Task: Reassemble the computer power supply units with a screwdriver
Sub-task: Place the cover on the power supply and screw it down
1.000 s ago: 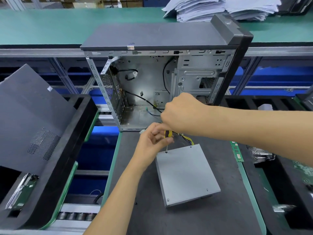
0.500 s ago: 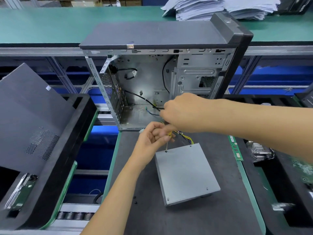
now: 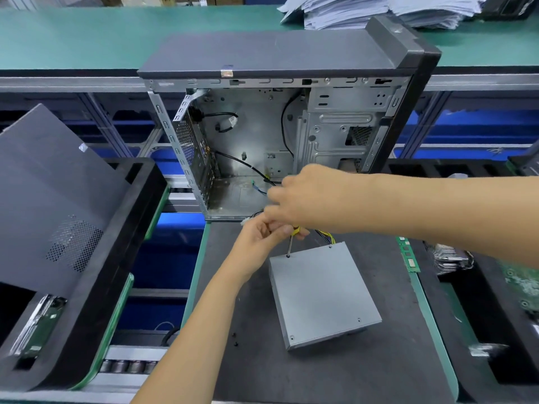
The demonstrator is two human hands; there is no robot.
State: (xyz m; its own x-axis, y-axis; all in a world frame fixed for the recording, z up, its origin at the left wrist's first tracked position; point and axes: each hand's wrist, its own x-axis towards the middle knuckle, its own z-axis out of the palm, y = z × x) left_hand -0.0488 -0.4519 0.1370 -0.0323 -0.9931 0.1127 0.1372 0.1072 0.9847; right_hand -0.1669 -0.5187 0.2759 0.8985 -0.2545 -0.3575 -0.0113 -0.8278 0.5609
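A grey metal power supply unit (image 3: 322,295) lies flat on the dark work mat (image 3: 364,371), its coloured cable bundle (image 3: 325,237) running off its far edge. A small screwdriver (image 3: 291,242) with a yellow and black handle stands upright, its tip in the screw hole at the unit's far left corner. My right hand (image 3: 315,199) grips the handle from above and hides most of it. My left hand (image 3: 262,243) pinches the screwdriver just below the handle, beside the shaft.
An open, stripped computer case (image 3: 277,141) stands upright just behind the mat. A black foam tray (image 3: 87,287) with a grey side panel leans at the left. A memory stick (image 3: 408,255) and parts trays lie right. Two loose screws (image 3: 234,339) sit on the mat.
The screwdriver stays on the same corner screw. My right hand has shifted slightly around the handle, and my left fingers have closed in nearer the shaft.
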